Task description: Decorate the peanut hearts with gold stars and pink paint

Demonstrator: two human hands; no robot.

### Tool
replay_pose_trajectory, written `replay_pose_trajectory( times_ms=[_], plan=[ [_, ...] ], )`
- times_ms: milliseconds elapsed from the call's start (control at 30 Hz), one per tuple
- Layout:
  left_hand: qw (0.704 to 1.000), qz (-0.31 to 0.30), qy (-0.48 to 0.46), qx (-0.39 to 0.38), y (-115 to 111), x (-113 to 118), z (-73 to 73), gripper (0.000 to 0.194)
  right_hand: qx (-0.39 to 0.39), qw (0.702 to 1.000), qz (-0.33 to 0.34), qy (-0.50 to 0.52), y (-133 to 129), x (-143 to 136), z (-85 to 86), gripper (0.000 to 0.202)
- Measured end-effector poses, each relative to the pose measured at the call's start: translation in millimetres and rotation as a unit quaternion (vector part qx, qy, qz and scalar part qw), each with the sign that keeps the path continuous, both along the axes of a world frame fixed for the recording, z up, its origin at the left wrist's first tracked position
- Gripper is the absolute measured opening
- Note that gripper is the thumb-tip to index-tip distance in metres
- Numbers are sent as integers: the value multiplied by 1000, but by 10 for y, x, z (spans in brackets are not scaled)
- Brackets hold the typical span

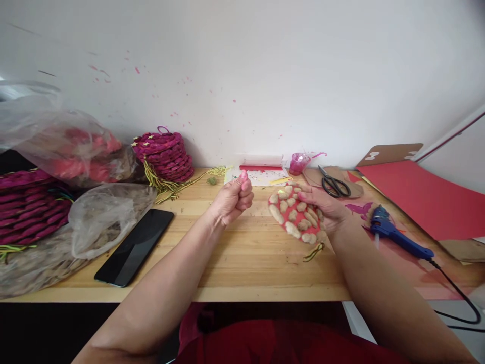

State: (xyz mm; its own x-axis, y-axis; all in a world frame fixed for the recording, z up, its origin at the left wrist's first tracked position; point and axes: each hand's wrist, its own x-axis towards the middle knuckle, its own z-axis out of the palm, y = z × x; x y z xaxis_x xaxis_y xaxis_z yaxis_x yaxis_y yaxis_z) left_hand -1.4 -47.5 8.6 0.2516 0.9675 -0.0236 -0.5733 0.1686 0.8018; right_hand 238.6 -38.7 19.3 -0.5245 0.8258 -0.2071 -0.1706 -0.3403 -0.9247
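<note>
My right hand (328, 205) grips a round red disc (297, 215) by its right edge, thumb on top. Tan pieces that look like peanuts in their shells are stuck all over its face. A short tuft of green and brown yarn (313, 253) hangs at the disc's lower edge. To the left, raised above the table and apart from the disc, my left hand (235, 198) is closed, its thumb pressed on the curled fingers. Whatever may be between those fingers is hidden.
A black phone (134, 247), plastic bags (100, 217) and magenta braided coils (164, 156) lie left. At the right are black-handled scissors (334, 183), a blue glue gun (401, 237) with a cord and red sheets (428, 197). A pink-stained cup (299, 163) stands by the wall.
</note>
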Motion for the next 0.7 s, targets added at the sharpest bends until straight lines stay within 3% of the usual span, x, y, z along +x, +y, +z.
replay_pose_trajectory(
  times_ms=[167, 367, 533, 633, 700],
  plan=[
    [992, 72, -60, -85, 79, -17, 0, 54, 83, 992, -75, 53, 154, 191, -82, 38],
    [967, 181, -112, -138, 126, -42, -33, 47, 141, 956, -131, 220, 382, 365, -270, 28],
    [935, 289, -111, -172, 164, -84, -54, 45, 157, 922, -60, 348, 352, 306, -216, 27],
    [941, 283, -92, -162, 167, -74, -67, 43, 154, 936, -23, 317, 327, 299, -183, 29],
    [953, 250, -78, -151, 161, -48, -84, 40, 144, 972, -24, 185, 297, 284, -166, 34]
  ],
)
